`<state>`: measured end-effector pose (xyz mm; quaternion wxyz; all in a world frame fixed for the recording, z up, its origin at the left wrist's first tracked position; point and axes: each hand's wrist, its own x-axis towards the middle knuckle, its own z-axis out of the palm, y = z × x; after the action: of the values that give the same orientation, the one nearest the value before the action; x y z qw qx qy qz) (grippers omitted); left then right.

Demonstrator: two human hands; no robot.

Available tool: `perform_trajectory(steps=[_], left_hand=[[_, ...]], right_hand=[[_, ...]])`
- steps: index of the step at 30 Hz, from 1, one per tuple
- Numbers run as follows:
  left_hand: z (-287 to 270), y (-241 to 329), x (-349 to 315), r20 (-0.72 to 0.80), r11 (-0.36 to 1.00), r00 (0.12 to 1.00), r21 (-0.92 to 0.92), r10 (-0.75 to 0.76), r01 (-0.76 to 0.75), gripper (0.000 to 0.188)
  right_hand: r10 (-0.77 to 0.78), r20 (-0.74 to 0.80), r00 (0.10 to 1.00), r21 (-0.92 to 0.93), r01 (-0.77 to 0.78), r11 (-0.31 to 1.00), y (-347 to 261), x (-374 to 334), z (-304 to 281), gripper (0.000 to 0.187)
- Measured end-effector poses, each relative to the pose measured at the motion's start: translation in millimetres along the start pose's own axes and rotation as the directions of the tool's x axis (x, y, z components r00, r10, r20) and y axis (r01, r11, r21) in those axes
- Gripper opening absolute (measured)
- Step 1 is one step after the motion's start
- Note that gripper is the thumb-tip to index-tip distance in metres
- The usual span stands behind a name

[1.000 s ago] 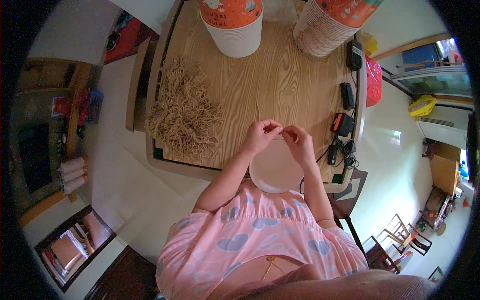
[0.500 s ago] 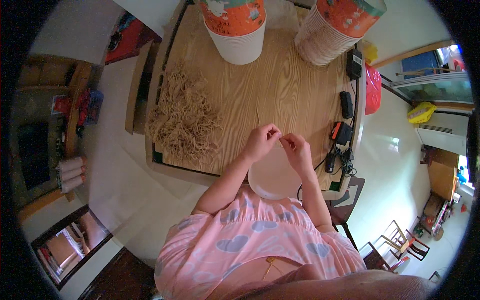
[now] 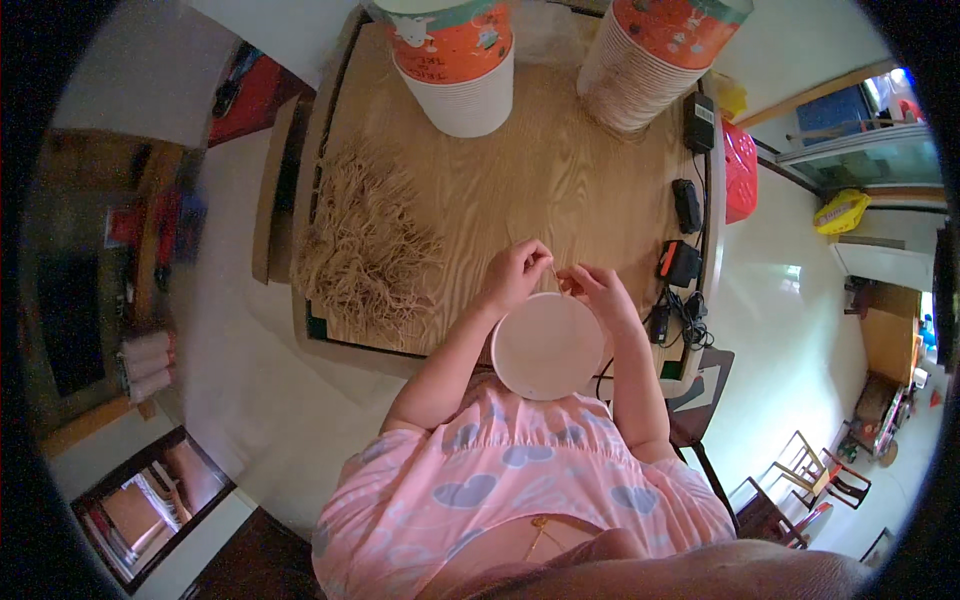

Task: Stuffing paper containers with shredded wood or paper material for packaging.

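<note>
My left hand [image 3: 518, 274] pinches a thin tan string [image 3: 556, 272] over the near part of the table. Close beside it, my right hand [image 3: 598, 292] is closed too, its fingertips at the same string. Just below the hands, against my lap at the table's edge, is a white round paper tub [image 3: 548, 346]; its pale circular face is turned up toward me. The string meets the tub's far rim. To the left lies a tangled heap of tan strings [image 3: 370, 245].
At the far side stand a stack of white and orange paper buckets [image 3: 462, 100] and another tall bucket stack [image 3: 640, 85]. Black adapters [image 3: 680, 262] and a coiled cable [image 3: 692, 318] lie along the right edge of the wooden table [image 3: 500, 190]. A red plastic stool [image 3: 740, 172] stands beyond.
My hands have drawn slightly apart, and the string now shows between them. The tub's round face is more fully in view. The whole view has shifted a little.
</note>
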<state>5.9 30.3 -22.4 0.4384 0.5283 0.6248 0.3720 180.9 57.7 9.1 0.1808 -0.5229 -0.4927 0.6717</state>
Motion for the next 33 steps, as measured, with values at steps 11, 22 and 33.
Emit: perform_trajectory(steps=[11, 22, 33], left_hand=[[1.3, 4.3, 14.7, 0.058, 0.991, 0.989, 0.009, 0.134, -0.135, 0.008], [-22.7, 15.6, 22.5, 0.152, 0.976, 0.980, 0.157, 0.129, -0.152, 0.005], [7.3, -14.2, 23.8, -0.058, 0.998, 0.997, 0.036, 0.058, -0.056, 0.006]], right_hand=[[0.222, 0.178, 0.959, 0.531, -0.283, 0.799, 2.8, 12.5, 0.4, 0.014], [0.181, 0.121, 0.976, 0.490, -0.217, 0.844, 5.5, 9.6, -2.4, 0.018], [0.121, 0.111, 0.986, 0.325, -0.151, 0.934, 9.9, 11.9, 6.1, 0.023]])
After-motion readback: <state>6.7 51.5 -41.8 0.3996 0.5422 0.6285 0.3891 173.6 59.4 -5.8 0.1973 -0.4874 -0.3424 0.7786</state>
